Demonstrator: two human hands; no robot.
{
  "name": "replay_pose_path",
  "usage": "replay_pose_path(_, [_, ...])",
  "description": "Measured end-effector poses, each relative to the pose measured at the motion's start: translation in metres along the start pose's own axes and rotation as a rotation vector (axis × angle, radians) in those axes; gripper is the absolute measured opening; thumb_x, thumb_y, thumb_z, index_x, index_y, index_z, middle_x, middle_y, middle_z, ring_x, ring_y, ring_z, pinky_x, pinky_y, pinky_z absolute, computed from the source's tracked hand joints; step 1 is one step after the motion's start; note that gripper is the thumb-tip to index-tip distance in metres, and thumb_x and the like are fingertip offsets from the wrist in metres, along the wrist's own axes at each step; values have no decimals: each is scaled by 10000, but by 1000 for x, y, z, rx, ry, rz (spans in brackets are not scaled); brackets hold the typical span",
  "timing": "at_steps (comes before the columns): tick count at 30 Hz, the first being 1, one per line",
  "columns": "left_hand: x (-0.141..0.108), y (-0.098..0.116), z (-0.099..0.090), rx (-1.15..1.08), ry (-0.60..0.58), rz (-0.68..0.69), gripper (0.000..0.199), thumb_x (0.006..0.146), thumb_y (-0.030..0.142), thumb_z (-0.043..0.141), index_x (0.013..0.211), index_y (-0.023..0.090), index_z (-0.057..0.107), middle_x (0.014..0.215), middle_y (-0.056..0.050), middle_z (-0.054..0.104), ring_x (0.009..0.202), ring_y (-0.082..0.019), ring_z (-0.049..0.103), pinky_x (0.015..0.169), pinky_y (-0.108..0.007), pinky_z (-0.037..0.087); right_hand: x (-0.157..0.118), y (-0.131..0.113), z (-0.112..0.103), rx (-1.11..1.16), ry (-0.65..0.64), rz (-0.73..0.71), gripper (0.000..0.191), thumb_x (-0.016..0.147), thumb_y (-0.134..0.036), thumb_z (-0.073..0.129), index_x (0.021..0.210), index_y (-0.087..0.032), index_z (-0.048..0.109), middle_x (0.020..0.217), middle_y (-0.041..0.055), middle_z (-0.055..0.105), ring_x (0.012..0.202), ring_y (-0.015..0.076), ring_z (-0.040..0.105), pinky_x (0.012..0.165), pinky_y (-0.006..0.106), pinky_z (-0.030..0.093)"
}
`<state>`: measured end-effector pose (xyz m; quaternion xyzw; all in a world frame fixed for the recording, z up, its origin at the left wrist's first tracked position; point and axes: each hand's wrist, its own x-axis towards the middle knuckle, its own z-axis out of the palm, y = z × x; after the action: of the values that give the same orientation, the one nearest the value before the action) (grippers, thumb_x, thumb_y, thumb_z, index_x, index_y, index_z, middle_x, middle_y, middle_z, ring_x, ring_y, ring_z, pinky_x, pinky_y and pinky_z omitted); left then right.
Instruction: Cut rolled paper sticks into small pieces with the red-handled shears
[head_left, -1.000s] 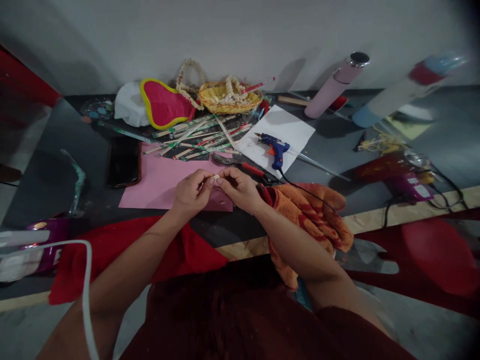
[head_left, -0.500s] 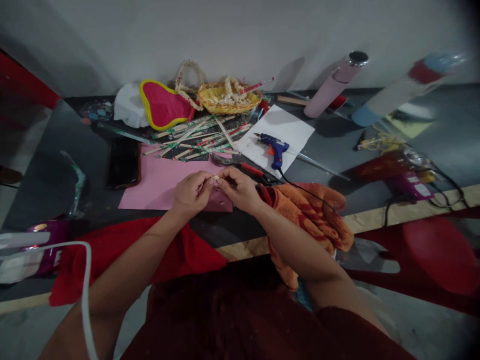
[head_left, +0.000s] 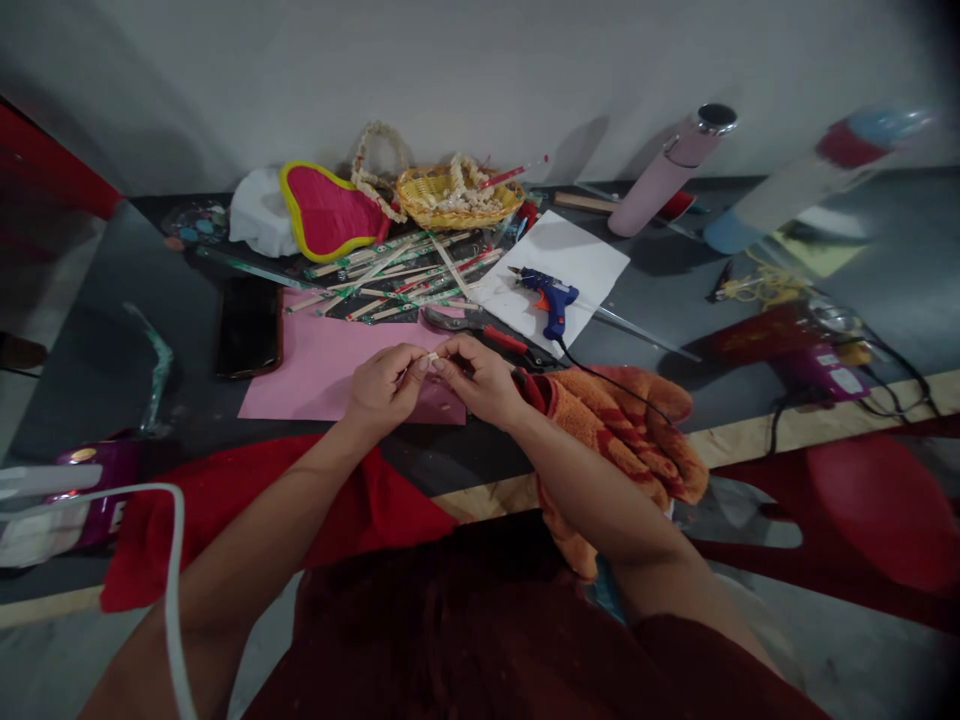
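My left hand [head_left: 385,385] and my right hand [head_left: 480,378] meet over the pink sheet [head_left: 322,360], thumbs and fingers closed in a pinch. Between their fingertips they hold one small pale piece of wooden stick [head_left: 433,358], mostly covered by the fingers. A few tiny pale bits lie on the sheet below my right hand. Just beyond the hands lie red-handled pruning shears [head_left: 502,338]. Farther back is a pile of wrapped wooden chopsticks [head_left: 405,275].
A blue glue gun [head_left: 553,300] rests on white paper [head_left: 600,250], its cord running over an orange towel [head_left: 607,420]. A phone [head_left: 249,328] lies left. Behind are a wicker basket [head_left: 427,212] and a pink-red panel with yellow edging [head_left: 330,212]. A pink flask [head_left: 667,175] stands right.
Almost nothing differs. Both hands keep the same pinch on the small stick piece, and the view has shifted very slightly.
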<state>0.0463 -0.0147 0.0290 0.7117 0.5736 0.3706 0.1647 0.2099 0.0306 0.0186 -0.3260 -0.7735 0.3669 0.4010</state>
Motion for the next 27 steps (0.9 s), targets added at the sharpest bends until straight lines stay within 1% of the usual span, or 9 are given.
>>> replay_pose_path(7, [0, 1, 0, 8, -1, 23, 229, 911, 313, 453, 896, 197, 651, 840, -27, 702, 767, -144, 629, 705, -243, 460, 1, 0, 0, 14, 13, -16, 108, 886, -277, 541, 838, -188, 579, 769, 7, 576, 697, 120, 509, 648, 255, 407])
replay_pose_path(13, [0, -1, 1, 17, -3, 20, 228, 905, 318, 462, 895, 202, 657, 848, -32, 707, 769, -150, 633, 704, -250, 470, 0, 3, 0, -3, -16, 21, 127, 894, -302, 526, 874, -192, 586, 787, 12, 602, 707, 125, 529, 666, 261, 421])
replay_pose_path(22, [-1, 0, 2, -9, -9, 25, 246, 918, 322, 444, 924, 199, 657, 865, -36, 710, 769, -144, 635, 718, -244, 476, 0, 1, 0, -3, -12, 34, 134, 895, -312, 510, 857, -198, 570, 777, 11, 600, 706, 131, 528, 674, 270, 433])
replay_pose_path(27, [0, -2, 2, -16, -11, 46, 252, 918, 324, 443, 899, 199, 662, 831, -31, 702, 765, -139, 633, 706, -233, 468, 0, 1, 0, 2, -8, 16, 123, 896, -296, 510, 854, -196, 569, 774, 11, 598, 710, 128, 530, 676, 266, 431])
